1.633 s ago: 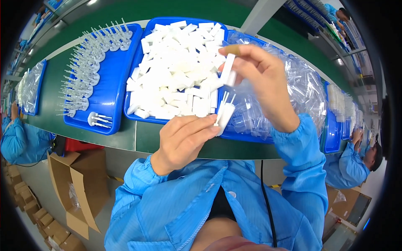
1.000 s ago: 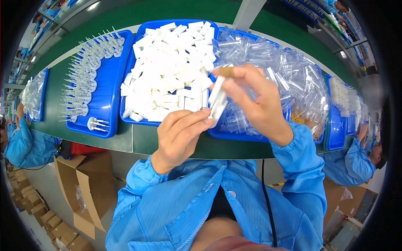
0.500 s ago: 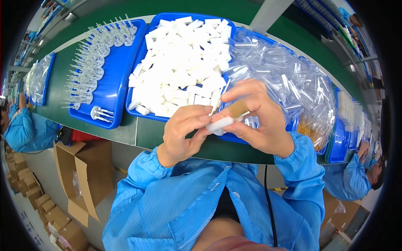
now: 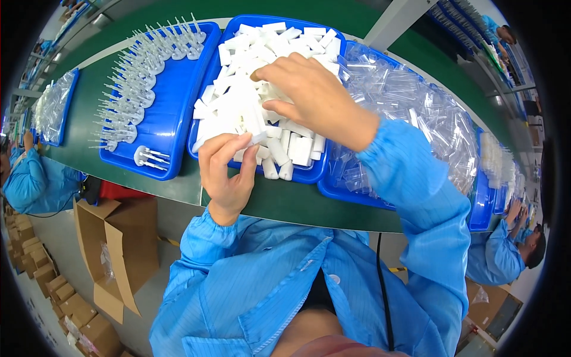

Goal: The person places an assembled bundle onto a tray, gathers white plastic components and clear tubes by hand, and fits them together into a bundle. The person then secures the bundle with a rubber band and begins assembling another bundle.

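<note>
An open brown cardboard box (image 4: 116, 250) stands on the floor to my lower left, flaps raised, with a clear plastic bag (image 4: 107, 262) inside. Smaller closed brown cartons (image 4: 35, 262) are stacked along the left edge behind it. Another brown carton (image 4: 496, 309) sits at lower right. No labels, signs or screens are visible.

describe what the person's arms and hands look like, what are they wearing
Both hands, the left hand and the right hand, are bare: no gloves, rings or watch show. Both arms are covered to the wrist by the long sleeves of a light blue, finely striped work smock with gathered elastic cuffs. A thin black cable runs down the smock's front.
</note>
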Motion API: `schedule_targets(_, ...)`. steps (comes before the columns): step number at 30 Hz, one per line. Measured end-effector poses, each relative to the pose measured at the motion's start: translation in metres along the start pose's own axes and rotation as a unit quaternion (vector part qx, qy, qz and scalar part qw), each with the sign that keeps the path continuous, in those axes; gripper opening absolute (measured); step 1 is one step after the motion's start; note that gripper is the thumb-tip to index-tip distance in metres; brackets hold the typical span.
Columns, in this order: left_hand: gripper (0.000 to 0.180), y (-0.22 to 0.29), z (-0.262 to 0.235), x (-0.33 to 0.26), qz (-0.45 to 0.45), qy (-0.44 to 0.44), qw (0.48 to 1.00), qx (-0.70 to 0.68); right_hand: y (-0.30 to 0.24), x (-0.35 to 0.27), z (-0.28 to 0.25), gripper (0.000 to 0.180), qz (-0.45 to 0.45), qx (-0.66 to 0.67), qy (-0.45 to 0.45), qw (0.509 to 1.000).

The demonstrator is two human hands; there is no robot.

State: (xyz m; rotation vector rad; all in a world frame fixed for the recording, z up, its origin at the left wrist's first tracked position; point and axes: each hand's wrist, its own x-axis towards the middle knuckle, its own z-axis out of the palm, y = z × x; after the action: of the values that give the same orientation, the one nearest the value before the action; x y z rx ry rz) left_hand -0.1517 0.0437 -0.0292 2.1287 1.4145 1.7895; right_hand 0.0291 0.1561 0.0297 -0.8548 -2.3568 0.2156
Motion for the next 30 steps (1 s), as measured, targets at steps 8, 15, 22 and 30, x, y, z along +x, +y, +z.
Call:
schedule_targets(8, 0.041, 0.000, 0.000, 0.004, 0.000, 0.006, 1.000, -0.015, -0.009, 0.006, -0.036, 0.017, 0.136, 0.173, -0.003, 0.975)
schedule_targets(15, 0.035, 0.029, 0.014, 0.017, 0.013, -0.052, 0.996, -0.073, -0.053, -0.049, -0.056, 0.024, 0.189, 0.345, 0.022, 0.919)
schedule_targets(22, 0.033, 0.047, 0.032, 0.020, 0.036, -0.083, 0.994, -0.064, -0.061, -0.067, -0.054, 0.025, 0.213, 0.313, 0.095, 0.920)
schedule_targets(30, 0.035, 0.061, 0.035, 0.024, 0.105, -0.138, 0.983, -0.066, -0.047, -0.092, -0.084, 0.021, 0.282, 0.346, 0.116, 0.887)
